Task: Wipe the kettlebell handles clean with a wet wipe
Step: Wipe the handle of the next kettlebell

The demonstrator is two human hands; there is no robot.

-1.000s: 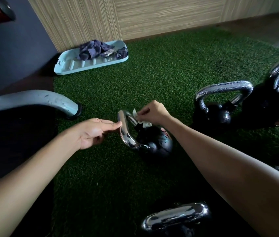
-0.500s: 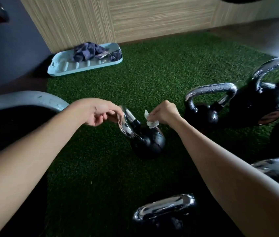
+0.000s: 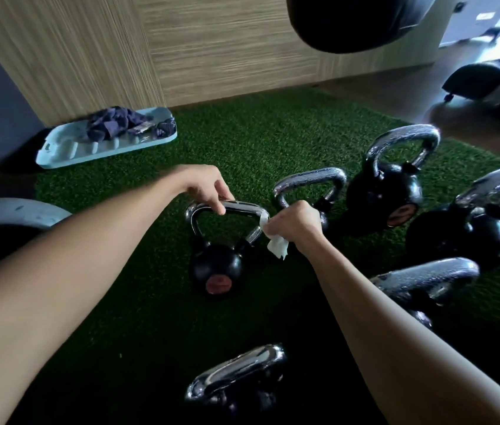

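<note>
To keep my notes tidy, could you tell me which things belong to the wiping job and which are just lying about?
In the job: small kettlebell, its handle pinched by the left hand; wet wipe in the right hand, on that handle; other kettlebells.
Lying about: blue tray with purple cloth; grey frame leg; black bag.

Fig.: single view, head-worn wide-angle cam. Faces fwd and down across the turf (image 3: 242, 142) toward the wood wall (image 3: 212, 56). Central kettlebell (image 3: 216, 268) sits mid-frame, close, within arm's reach. Left forearm (image 3: 74, 271) and right forearm (image 3: 395, 317) enter from the bottom corners, converging on it. Wall lies beyond it, top of frame.
</note>
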